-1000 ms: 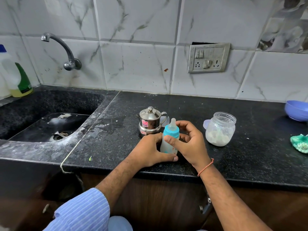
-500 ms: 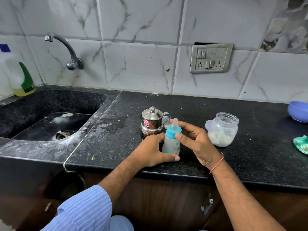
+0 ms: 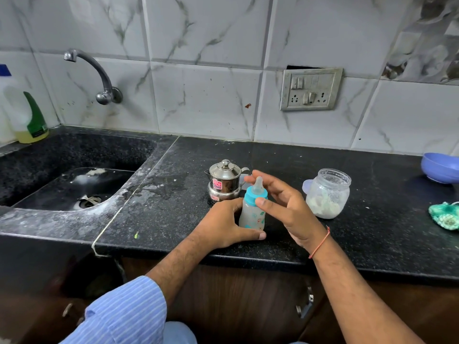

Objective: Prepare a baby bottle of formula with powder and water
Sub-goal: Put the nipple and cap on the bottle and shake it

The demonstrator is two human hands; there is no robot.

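Observation:
A small translucent baby bottle [image 3: 252, 214] with a teal collar and a clear teat stands upright near the front edge of the black counter [image 3: 360, 244]. My left hand [image 3: 223, 224] grips its lower body, thumb along the base. My right hand [image 3: 288, 204] is beside the top, fingers loosely spread behind the teat and thumb against the teal collar. An uncapped clear jar [image 3: 327, 194] holding white powder stands to the right. A small lidded steel pot [image 3: 223, 182] stands just behind the bottle.
A black sink [image 3: 74, 184] with a wall tap [image 3: 99, 75] lies to the left, with a detergent bottle [image 3: 24, 115] in its corner. A blue bowl [image 3: 440, 167] and a green cloth [image 3: 445, 216] sit at the far right. A switch socket [image 3: 310, 89] is on the tiled wall.
My right hand has loosened from a curled grip round the teal collar, and its fingers now spread out. The left hand stays on the bottle, which has not moved.

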